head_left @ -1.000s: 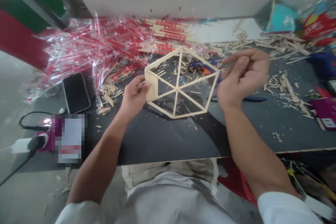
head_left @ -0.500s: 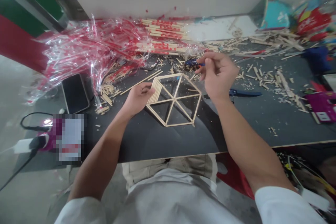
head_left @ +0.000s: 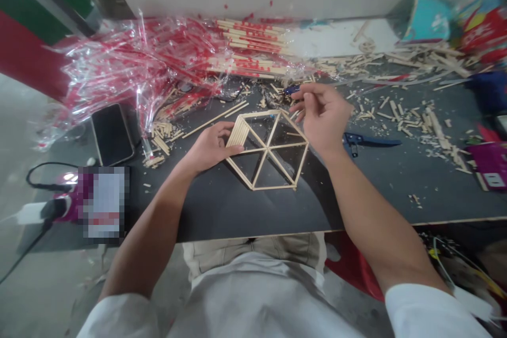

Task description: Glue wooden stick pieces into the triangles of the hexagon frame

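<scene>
A flat hexagonal frame (head_left: 285, 146) of thin wooden sticks, with spokes meeting at its centre, rests at the middle of the table. Closely laid sticks (head_left: 238, 136) fill part of its left section. My left hand (head_left: 212, 147) grips this left corner, thumb on top and the other fingers at the far side. Above the frame's upper right corner hovers my right hand (head_left: 322, 119), fingers loosely curled and apart, with nothing visible in them. Just beyond its fingertips lies a dark blue object (head_left: 292, 90), partly hidden by the hand.
A blue-handled tool (head_left: 372, 141) lies right of my right wrist. Stick offcuts (head_left: 431, 127) litter the right and back. Red-printed clear wrappers (head_left: 158, 63) heap at back left, near wrapped sticks (head_left: 253, 37). A phone (head_left: 113, 134) and power strip (head_left: 71, 195) are at left.
My left thumb has shifted down onto the filled section's lower edge. My right hand has come slightly lower, nearer the frame's upper right corner. The view has shifted a little.
</scene>
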{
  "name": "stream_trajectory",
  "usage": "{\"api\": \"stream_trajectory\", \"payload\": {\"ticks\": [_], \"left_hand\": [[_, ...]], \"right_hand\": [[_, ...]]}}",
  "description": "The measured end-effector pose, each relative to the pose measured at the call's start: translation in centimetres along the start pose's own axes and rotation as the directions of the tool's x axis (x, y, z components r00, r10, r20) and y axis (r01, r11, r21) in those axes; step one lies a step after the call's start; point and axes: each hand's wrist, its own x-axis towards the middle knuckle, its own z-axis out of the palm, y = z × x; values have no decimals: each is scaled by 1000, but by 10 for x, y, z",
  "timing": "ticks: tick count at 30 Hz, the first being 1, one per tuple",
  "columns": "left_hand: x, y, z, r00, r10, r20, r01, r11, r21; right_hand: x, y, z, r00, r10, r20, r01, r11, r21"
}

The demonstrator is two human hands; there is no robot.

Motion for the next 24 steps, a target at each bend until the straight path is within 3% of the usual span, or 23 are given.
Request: {"api": "stream_trajectory", "payload": {"ticks": [17,24], "left_hand": [[-2,-2,-9,996,46,79,-53,995,82],[-8,4,-9,983,170,66,-182,919,351]], "right_hand": [[1,-7,-1,999,-13,-41,14,1000,9],[15,-7,-14,961,-44,-274,16,995,-103]]}}
